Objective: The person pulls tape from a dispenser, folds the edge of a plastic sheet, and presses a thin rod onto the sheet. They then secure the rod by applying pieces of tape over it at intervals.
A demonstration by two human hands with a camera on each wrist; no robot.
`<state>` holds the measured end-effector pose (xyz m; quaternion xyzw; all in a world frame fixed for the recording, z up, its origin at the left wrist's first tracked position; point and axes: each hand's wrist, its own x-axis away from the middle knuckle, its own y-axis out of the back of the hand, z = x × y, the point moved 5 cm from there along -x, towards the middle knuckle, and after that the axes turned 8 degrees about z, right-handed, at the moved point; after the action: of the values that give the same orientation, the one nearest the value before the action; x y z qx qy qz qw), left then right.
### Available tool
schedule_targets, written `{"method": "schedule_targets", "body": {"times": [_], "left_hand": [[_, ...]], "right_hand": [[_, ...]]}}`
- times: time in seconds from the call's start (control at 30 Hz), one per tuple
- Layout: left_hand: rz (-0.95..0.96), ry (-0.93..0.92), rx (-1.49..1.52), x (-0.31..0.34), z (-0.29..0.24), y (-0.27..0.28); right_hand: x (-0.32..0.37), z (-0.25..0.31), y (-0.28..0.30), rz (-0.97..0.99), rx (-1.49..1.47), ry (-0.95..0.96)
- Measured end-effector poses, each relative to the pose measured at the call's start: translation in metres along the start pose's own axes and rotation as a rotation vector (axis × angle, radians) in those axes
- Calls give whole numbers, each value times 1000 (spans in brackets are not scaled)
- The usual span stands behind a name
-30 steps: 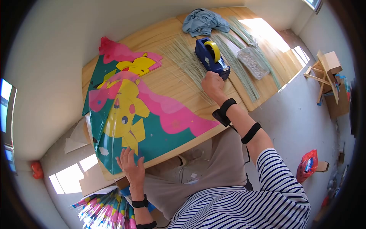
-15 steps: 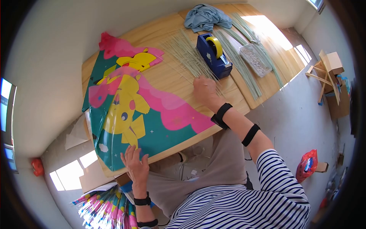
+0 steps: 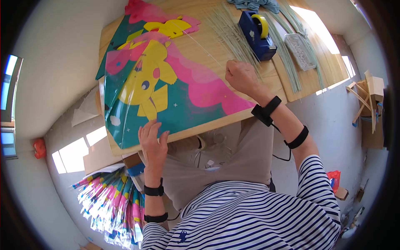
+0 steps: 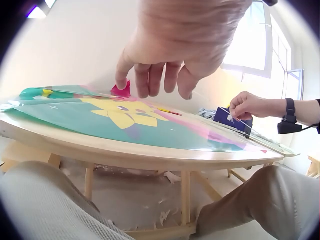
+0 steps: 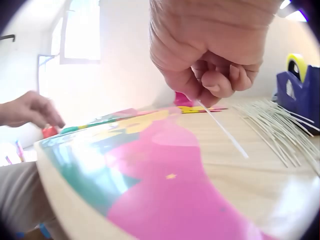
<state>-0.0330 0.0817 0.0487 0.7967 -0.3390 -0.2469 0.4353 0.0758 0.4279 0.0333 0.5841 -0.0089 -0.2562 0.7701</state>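
Observation:
In my right hand (image 3: 243, 77) I pinch one end of a thin pale stick (image 5: 226, 133) between thumb and fingers. The stick slants out over the bare wood and the far side of a printed plastic sheet (image 3: 204, 85). That sheet is green and pink with a yellow cartoon figure, and it lies on the table's near left part. My left hand (image 3: 153, 143), fingers relaxed, is at the sheet's front edge; the left wrist view (image 4: 180, 45) shows it holding nothing. A second similar sheet (image 3: 139, 14) lies behind, partly covered by the first.
Loose pale sticks (image 3: 227, 31) lie beside a blue tape dispenser (image 3: 252, 35) with a yellow roll. Farther right are more sticks (image 3: 287, 71) and a clear box (image 3: 301, 54) of small pale pieces. Plastic-wrapped colourful bundles (image 3: 112, 200) stand below the table's left end.
My right hand has moved from beside the tape dispenser and loose sticks toward the sheet, bringing a stick with it. The left hand stays by the sheet's front edge. The head view has shifted.

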Motion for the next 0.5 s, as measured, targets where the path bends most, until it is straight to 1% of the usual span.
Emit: {"method": "schedule_targets", "body": {"times": [0.1,0.13,0.2,0.23,0.4,0.5], "left_hand": [[-145,-82,119,0,-10,6],[-151,-121,79,-4,-20,9],[-170,-206,4,-14,-40,12],[-144,-213,2,-21,-41,6],[20,-241,18,-36,-34,-20],[98,-231,117,-36,-30,-32]], "right_hand": [[38,59,4,224,54,241],[51,78,3,203,62,380],[63,100,-9,270,132,469],[67,109,-15,298,167,516],[77,127,-16,265,149,582],[78,125,-13,225,119,590]]}}
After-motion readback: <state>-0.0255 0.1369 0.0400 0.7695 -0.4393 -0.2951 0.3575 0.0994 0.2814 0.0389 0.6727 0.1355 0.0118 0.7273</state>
